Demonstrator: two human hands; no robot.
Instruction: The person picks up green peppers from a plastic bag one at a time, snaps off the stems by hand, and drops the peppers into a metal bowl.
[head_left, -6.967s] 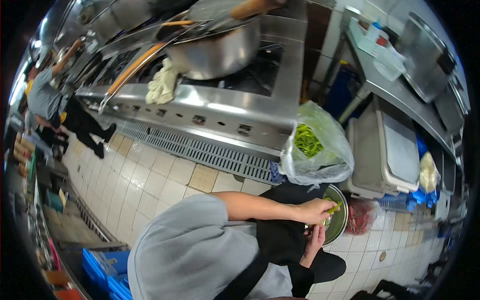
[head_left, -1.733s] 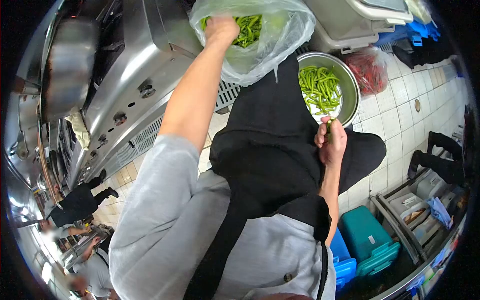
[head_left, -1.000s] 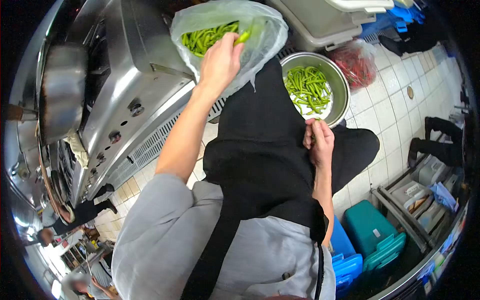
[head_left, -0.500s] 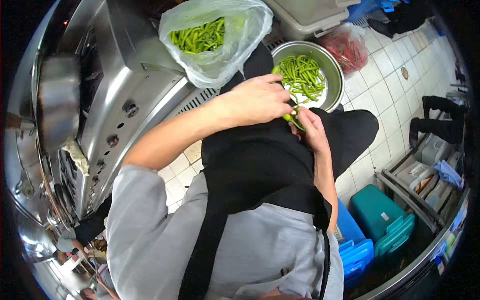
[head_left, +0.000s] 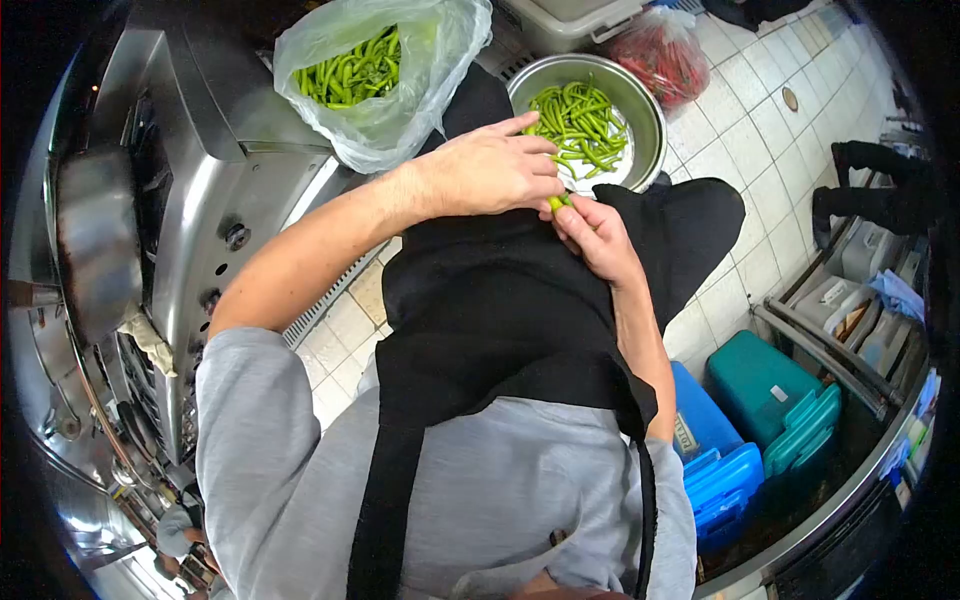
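My left hand (head_left: 492, 172) is bent over my lap in front of the steel bowl, its index finger reaching toward the rim. My right hand (head_left: 600, 240) pinches a green chili pepper (head_left: 560, 202) between thumb and fingers. The fingertips of my left hand close on the same pepper from the other side, and most of it is hidden. Just beyond both hands, loose green chili peppers (head_left: 585, 125) lie in the round steel bowl (head_left: 648, 150). To the left, an open clear plastic bag (head_left: 440, 60) holds many more green chili peppers (head_left: 350, 75).
A bag of red chili peppers (head_left: 662, 60) sits on the tiled floor (head_left: 745, 150) behind the bowl. On my left is a steel stove (head_left: 200, 200) with knobs. Blue (head_left: 720, 480) and green bins (head_left: 765, 385) stand at my right. Another person's dark-clothed legs (head_left: 870, 205) show far right.
The view has shifted, so the bag and bowl appear further left and higher. Both hands stay together; the green pepper between them, earlier showing more of its length, is now mostly covered by fingers.
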